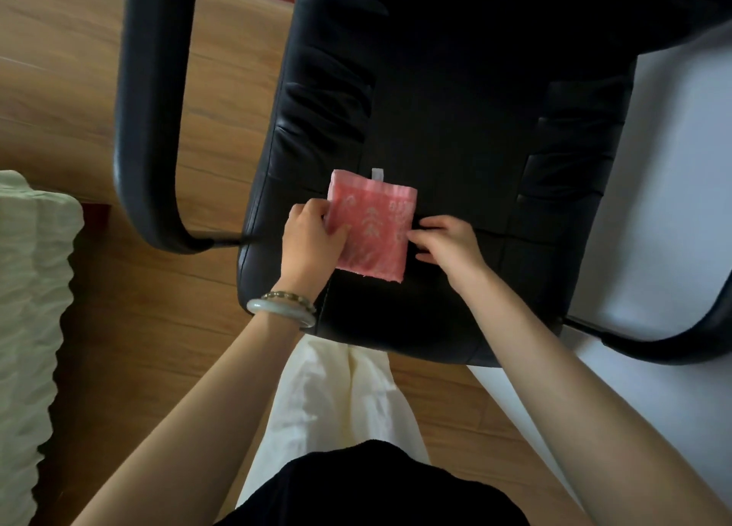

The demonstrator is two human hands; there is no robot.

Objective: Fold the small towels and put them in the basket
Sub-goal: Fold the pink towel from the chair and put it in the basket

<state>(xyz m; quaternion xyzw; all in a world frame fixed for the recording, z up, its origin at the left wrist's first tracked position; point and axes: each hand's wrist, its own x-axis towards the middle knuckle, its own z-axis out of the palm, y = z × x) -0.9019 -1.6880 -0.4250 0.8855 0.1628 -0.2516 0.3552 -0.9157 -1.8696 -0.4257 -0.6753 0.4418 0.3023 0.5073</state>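
A small pink towel (374,228) with a pale leaf pattern and a white loop tag lies folded on the seat of a black leather chair (455,137). My left hand (311,238) grips the towel's left edge, thumb on top and fingers curled under. My right hand (447,242) pinches the towel's right edge with its fingertips. No basket is in view.
The chair's black armrests (146,109) curve out on the left and at the lower right. A pale green bedcover (31,307) lies at the left edge. The floor is wood, with a white surface (665,208) to the right of the chair.
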